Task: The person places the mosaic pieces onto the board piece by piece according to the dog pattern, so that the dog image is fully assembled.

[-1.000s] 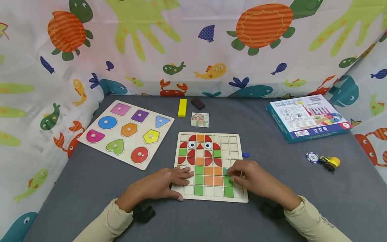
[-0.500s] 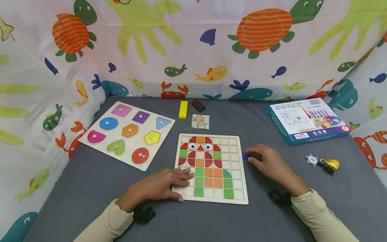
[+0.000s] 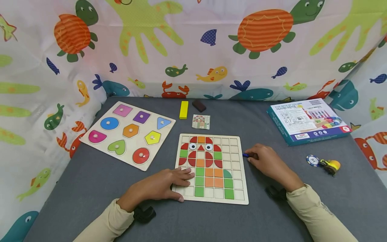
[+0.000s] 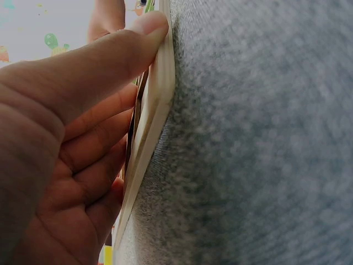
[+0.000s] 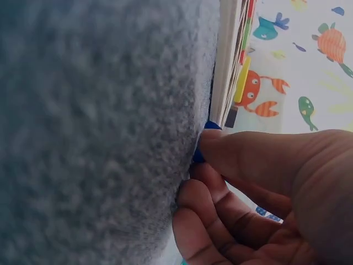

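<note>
A wooden grid board (image 3: 239,195) lies on the table, with red, green and orange pieces forming an owl-like figure in its squares. My left hand (image 3: 163,184) rests on the board's lower left corner, fingers loosely extended; in the left wrist view its thumb (image 4: 146,36) lies at the board's edge. Just beyond the board's right side, my right hand (image 3: 269,164) pinches a small blue piece (image 5: 212,126) between thumb and fingers, close to the cloth. Fingers hide most of that piece. A green quarter-round piece (image 3: 227,174) sits in a square right of the orange ones.
A knob puzzle board (image 3: 121,161) with coloured shapes lies at the left. Behind the grid board are a yellow block (image 3: 183,110), a dark brown block (image 3: 199,106) and a picture card (image 3: 201,121). A box (image 3: 308,121), poker chip (image 3: 312,160) and small yellow-black object (image 3: 332,165) are at right.
My right hand has left the green quarter-round piece in its square, moved right to the blue piece beside the board and pinched it. My left hand has stayed in place.
</note>
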